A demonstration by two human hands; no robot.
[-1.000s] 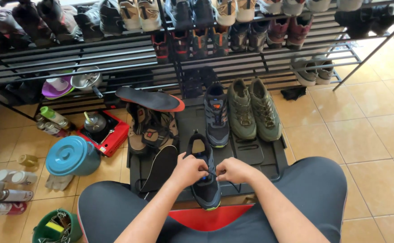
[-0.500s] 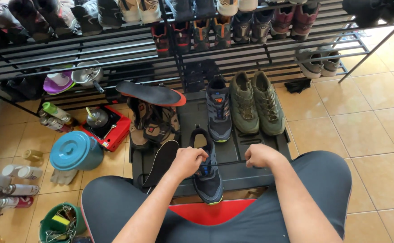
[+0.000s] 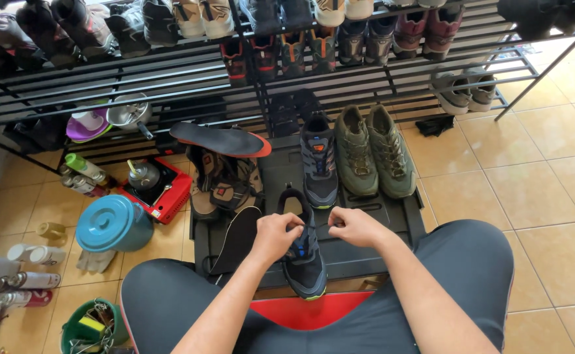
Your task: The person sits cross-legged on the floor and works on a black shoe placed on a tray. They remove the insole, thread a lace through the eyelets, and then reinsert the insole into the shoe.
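Tan floor tiles run under a black metal shoe rack crowded with footwear, and in front of it lies a black floor mat where the work is going on. On that mat, between the person's knees, stands a dark running shoe with a yellow-green sole edge, toe pointing back toward the person. The left hand rests on the shoe's left side near the tongue, its fingers pinched narrowly on a black lace. The right hand sits just right of the shoe, its fingers closed on the other end of the same lace, so the lace is stretched between the two hands above the shoe's opening. Just beyond the hands stands the matching dark running shoe, upright, and to its right a pair of olive green hiking shoes side by side. Left of the held shoe a black insole lies flat on the mat, and behind it a pair of brown sandals carries another insole with an orange-red edge laid across the top. Farther left, on the tiles, are a teal bucket with a lid, a red portable stove bearing a small kettle, and several spray cans. A green bucket of tools sits near the left knee.
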